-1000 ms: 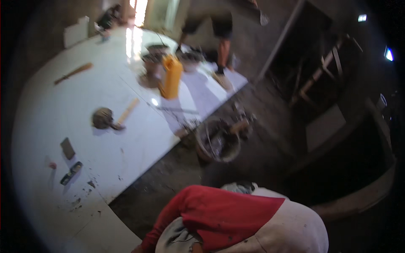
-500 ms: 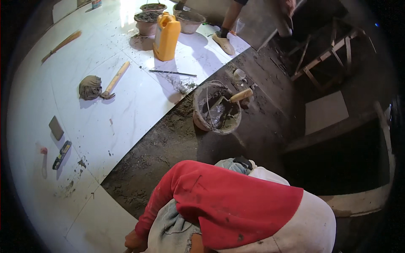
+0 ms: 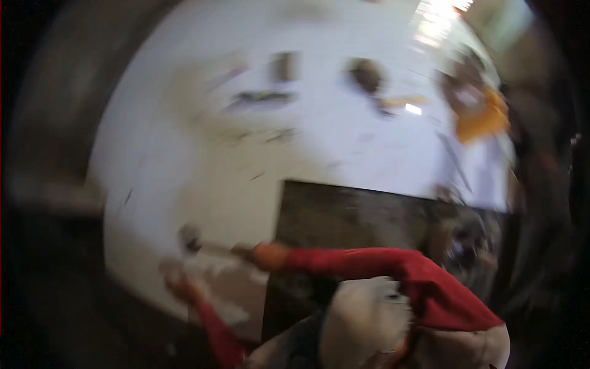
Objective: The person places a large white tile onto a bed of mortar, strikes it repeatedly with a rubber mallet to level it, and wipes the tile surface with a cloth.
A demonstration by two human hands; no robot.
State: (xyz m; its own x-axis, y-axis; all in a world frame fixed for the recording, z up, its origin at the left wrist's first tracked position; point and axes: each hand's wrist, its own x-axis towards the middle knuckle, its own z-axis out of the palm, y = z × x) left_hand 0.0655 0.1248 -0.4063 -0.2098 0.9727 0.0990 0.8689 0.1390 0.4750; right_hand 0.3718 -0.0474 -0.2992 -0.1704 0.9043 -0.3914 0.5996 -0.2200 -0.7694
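Observation:
My right hand [image 3: 270, 255], at the end of a red sleeve, is closed round the pale handle of what looks like a mallet [image 3: 192, 237]. The mallet's greyish, rounded head points left over the light floor tiles [image 3: 233, 184]. Motion smears it, so its exact shape is unclear. Lower left, my left hand [image 3: 181, 284] is close below the mallet head, over the tiles near their edge. Its fingers are too blurred to read, and I cannot make out anything in it.
Dark bare ground [image 3: 344, 212] borders the tiles. A mortar bucket [image 3: 467, 246] stands at right. Farther off lie a small level [image 3: 264, 96], a dark block [image 3: 284, 66], a crumpled cloth [image 3: 367, 75] and a wooden-handled hammer [image 3: 402, 101]. A yellow jug [image 3: 485, 117] is at upper right.
The view has swung left, so the tools, jug and bucket appear farther right. Both my hands now show, the right one with the mallet; before, only one hand showed at the lower edge.

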